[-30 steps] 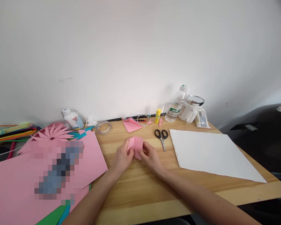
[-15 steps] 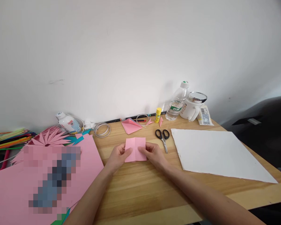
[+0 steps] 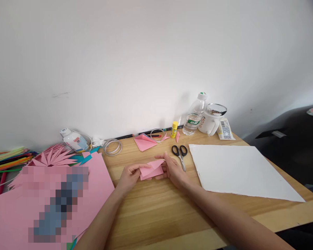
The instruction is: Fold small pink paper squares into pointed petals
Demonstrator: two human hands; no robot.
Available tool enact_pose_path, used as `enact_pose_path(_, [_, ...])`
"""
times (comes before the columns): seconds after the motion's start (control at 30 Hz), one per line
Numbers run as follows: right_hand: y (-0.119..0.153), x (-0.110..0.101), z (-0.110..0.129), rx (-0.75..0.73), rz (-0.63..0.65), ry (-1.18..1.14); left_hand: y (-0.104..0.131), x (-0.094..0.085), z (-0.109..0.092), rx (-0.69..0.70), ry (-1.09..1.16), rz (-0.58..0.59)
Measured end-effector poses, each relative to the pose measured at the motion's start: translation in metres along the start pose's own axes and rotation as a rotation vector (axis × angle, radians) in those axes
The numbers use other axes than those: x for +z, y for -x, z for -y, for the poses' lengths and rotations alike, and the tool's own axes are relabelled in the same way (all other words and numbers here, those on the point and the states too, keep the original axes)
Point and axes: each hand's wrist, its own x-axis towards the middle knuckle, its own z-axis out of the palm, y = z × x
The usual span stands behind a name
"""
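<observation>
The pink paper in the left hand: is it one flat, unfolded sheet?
No: the pink paper in the left hand is folded over, with a slanting flap above its lower layer.

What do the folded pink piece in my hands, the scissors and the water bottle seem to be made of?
Folded pink piece: matte paper, judging by its thin edges and crisp fold.
Scissors: black handles, probably plastic; silvery blades that look like metal.
Water bottle: clear and glossy, likely thin plastic, since the liquid shows through.
</observation>
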Motion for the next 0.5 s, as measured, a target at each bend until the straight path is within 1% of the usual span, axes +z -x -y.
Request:
enact_pose_path(0.07, [0.0022,0.0016,0.0028,0.004,0.007,0.042,0.0000,0.0003,-0.0006,0.029,-0.081,0.013])
enact_pose_path(0.17, [0.0038,0.0025,0.0047,-0.042,0.035,0.099,0.0005,-0.0009,-0.0026,0.012,-0.118,0.052])
enact_pose_path(0.23, [0.0034,0.0020,0.0045,-0.073,0.040,0.109,0.0006,-0.0023,-0.0042,-0.008,-0.062,0.055])
enact_pose_path(0.33, [0.0018,0.0006,0.0028,-0.104,0.033,0.115,-0.0001,-0.0034,-0.0068,-0.011,0.156,0.041])
enact_pose_path(0.4, [0.0005,-0.0003,0.0007,-0.109,0.033,0.124,-0.0007,-0.0029,-0.0077,-0.020,0.259,0.009])
enact_pose_path(0.43, [0.0000,-0.0008,-0.0006,-0.114,0.036,0.135,-0.0009,-0.0021,-0.0075,-0.032,0.267,-0.014])
enact_pose_path(0.5, [-0.0008,-0.0014,-0.0034,-0.135,0.055,0.178,-0.0010,0.0005,-0.0061,-0.054,0.190,-0.058])
